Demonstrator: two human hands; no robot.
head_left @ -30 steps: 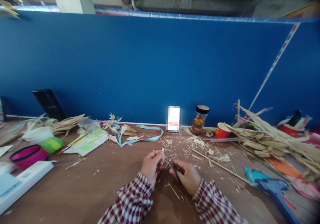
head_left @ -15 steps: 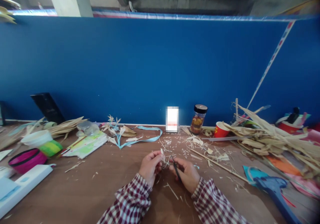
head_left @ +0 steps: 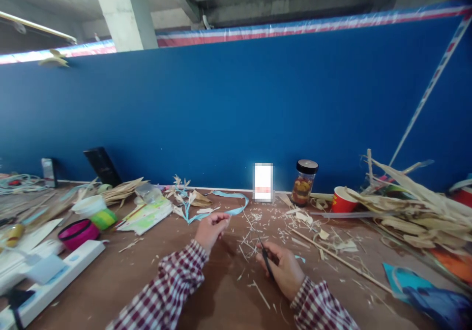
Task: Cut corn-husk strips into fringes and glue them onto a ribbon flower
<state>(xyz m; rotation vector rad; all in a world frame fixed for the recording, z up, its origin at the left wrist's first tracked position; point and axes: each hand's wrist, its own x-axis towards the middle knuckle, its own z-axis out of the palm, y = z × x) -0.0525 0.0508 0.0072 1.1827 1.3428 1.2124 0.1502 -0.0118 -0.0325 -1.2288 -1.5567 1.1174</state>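
My left hand (head_left: pixel 213 230) is raised over the table, thumb and fingers pinched together; whatever sits between the fingertips is too small to make out. Just beyond it lies a light blue ribbon (head_left: pixel 241 207), with pale husk flowers (head_left: pixel 181 195) on blue stems to the left. My right hand (head_left: pixel 282 266) is closed around a slim, dark, pointed tool (head_left: pixel 266 260), its tip aimed up and away; its exact kind is unclear. Fine straw-coloured clippings (head_left: pixel 249 246) are scattered between and beyond both hands.
A lidded jar (head_left: pixel 305 185) and a red paper cup (head_left: pixel 344 199) stand at the back. Dry husks (head_left: pixel 401 222) heap up on the right, near a blue glue gun (head_left: pixel 438 303). On the left are a magenta bowl (head_left: pixel 78 233) and a white power strip (head_left: pixel 64 276). A blue partition (head_left: pixel 221 108) borders the table.
My left hand has moved left and away from my right hand, and the pale piece it held is no longer clearly visible. The view has turned left. My right hand keeps its tool.
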